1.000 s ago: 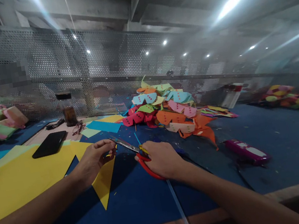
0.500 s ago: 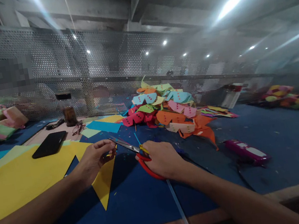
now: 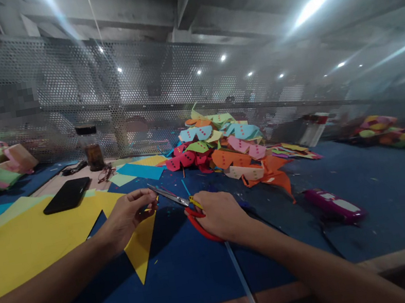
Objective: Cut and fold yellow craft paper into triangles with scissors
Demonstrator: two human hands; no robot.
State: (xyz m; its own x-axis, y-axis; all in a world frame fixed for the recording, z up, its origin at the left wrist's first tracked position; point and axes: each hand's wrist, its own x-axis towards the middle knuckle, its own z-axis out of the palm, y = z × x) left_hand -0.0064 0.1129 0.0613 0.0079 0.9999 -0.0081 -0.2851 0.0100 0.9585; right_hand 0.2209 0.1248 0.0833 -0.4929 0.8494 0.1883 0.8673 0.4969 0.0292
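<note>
My right hand [image 3: 223,213] is closed round the handles of red-handled scissors [image 3: 173,195], which also show a bit of yellow. The blades point left and look nearly closed, their tips beside my left fingers. My left hand [image 3: 130,216] pinches at the edge of a piece of yellow paper [image 3: 141,251], whose pointed end hangs down below the hand. The fingers hide part of this paper, and just a sliver shows by the blades. A thin pale blue strip [image 3: 236,265] passes beneath my right hand and over the table's front edge.
Large yellow sheets [image 3: 38,243] lie at the left with a black phone [image 3: 67,195] on them. A lidded jar [image 3: 92,147] and glasses [image 3: 105,173] stand behind. Colourful paper masks [image 3: 230,157] are piled ahead. A purple case [image 3: 333,205] lies right on the blue table [image 3: 195,288].
The scissors and my right hand have shifted very slightly. My left hand and the yellow paper look the same.
</note>
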